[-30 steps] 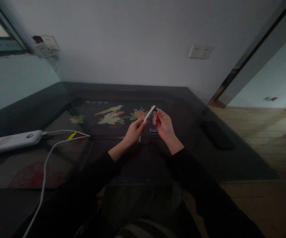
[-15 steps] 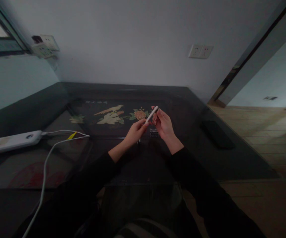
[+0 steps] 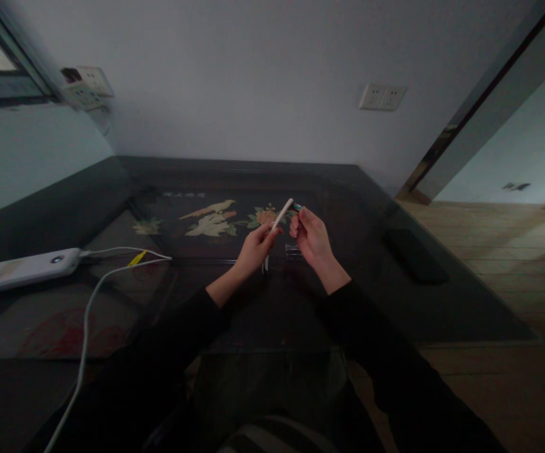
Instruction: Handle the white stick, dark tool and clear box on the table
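My left hand [image 3: 255, 248] is closed around the lower end of a slim white stick-like object [image 3: 282, 214], which tilts up and to the right. My right hand [image 3: 314, 238] is closed, its thumb and index finger pinching a small thin object with a bluish, shiny tip [image 3: 297, 206]. That tip is close to the upper end of the white object; whether they touch I cannot tell. Below my right hand, a small dark, shiny item with pale lines [image 3: 293, 252] lies on the dark glossy table [image 3: 272, 314]. A thin white streak shows under my left hand.
At the left lies a white power bank [image 3: 27, 270] with a white cable [image 3: 85, 333] carrying a yellow tag [image 3: 137, 258]. A flat black rectangular object [image 3: 414, 257] rests at the right. A wall with sockets [image 3: 382, 97] stands behind the table.
The white object has shifted slightly left with my left hand. My fingers on the right have moved apart from its upper end, and the small blue-tipped object now shows between them.
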Action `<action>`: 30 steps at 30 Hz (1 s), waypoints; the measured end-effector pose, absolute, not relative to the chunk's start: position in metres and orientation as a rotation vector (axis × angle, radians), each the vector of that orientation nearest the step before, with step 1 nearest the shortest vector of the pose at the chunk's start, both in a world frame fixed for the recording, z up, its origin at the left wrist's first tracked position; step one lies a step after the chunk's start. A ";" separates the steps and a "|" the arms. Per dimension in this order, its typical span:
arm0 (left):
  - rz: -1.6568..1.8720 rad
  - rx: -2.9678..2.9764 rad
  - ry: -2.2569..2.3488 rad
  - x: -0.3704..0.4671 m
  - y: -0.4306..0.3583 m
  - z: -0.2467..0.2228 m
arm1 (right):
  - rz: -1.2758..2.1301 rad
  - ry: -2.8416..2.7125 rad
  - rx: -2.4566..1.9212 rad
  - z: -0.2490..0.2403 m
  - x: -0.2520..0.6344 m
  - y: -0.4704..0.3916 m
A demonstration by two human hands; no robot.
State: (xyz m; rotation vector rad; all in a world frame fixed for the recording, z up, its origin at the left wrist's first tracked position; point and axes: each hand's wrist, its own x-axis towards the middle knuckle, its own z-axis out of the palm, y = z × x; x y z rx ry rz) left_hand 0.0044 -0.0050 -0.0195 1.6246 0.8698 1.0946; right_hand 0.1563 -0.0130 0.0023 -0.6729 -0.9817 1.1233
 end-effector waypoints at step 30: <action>1.024 1.657 0.727 0.007 -0.012 -0.015 | 1.108 -0.989 -0.682 -0.002 0.162 -0.011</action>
